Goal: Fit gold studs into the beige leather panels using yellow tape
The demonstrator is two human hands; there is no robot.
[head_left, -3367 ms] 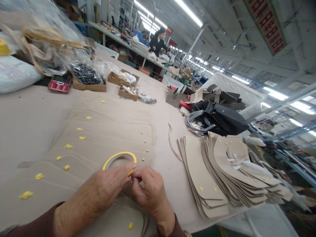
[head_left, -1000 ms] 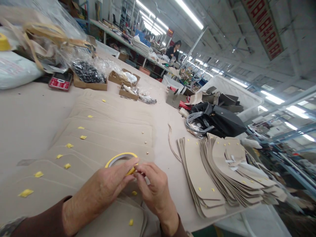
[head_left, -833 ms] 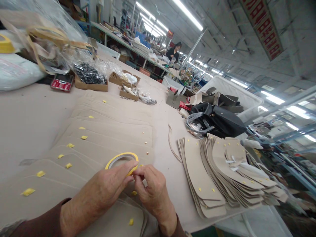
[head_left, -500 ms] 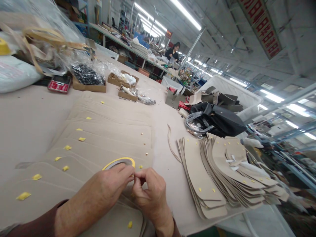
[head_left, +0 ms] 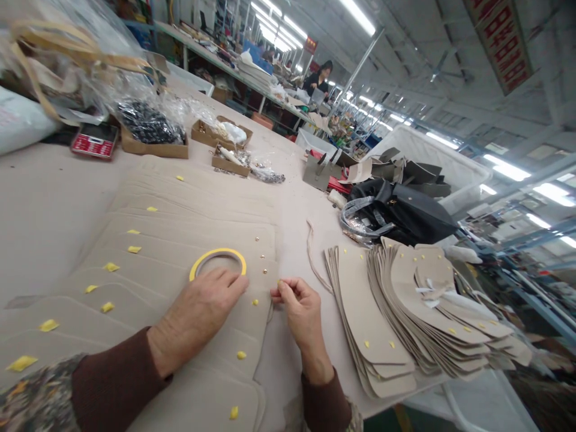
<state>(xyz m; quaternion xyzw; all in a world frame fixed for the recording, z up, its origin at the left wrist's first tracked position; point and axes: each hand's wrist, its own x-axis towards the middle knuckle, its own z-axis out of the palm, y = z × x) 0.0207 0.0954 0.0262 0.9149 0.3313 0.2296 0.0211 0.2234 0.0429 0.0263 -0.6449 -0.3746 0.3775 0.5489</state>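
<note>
My left hand (head_left: 207, 303) has its fingers closed over the near rim of a roll of yellow tape (head_left: 244, 262), low above the overlapping beige panels (head_left: 189, 222). To its right, my right hand (head_left: 300, 306) pinches a small piece of yellow tape (head_left: 278, 282) between thumb and forefinger, just beside the panels' right edge. Bits of yellow tape dot both sides of these panels. Several small metal studs (head_left: 263, 257) show along the right edge, above my hands.
Fanned stacks of beige pieces (head_left: 360, 300) lie on the right, with a black bag (head_left: 400, 210) behind them. Farther back are small cardboard boxes (head_left: 229, 162) of hardware, a red calculator (head_left: 95, 143) and a white bin (head_left: 459, 174). A person (head_left: 318, 81) works in the distance.
My hands have moved apart. My right hand has gone right and up with the tape piece; my left hand and the roll sit slightly farther up the panels.
</note>
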